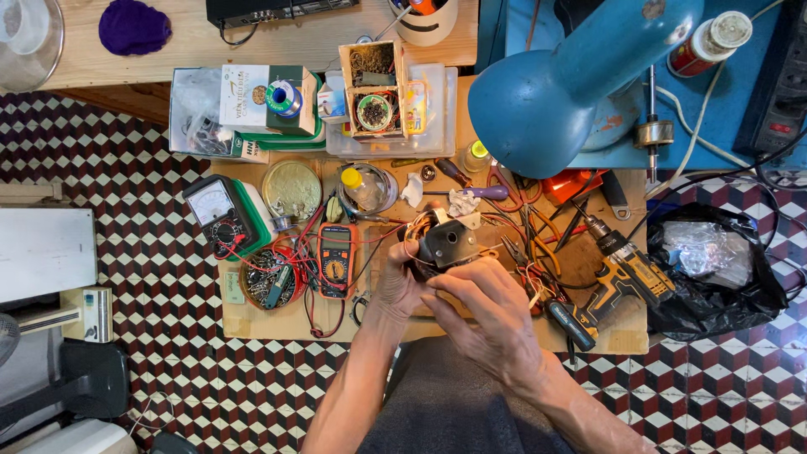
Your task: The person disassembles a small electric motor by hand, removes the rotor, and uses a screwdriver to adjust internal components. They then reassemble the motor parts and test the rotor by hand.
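I see my left hand [395, 282] gripping a small dark motor housing [445, 244] from below, just above the bench [252, 319], while my right hand [487, 315] closes its fingers [458, 282] on its near edge. The trailing wires [504, 227] (tangled among pliers) could snag and tug the orange multimeter [336, 261] beside it.

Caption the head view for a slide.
Both hands, left hand and right hand, hold a small black motor over a cluttered workbench.
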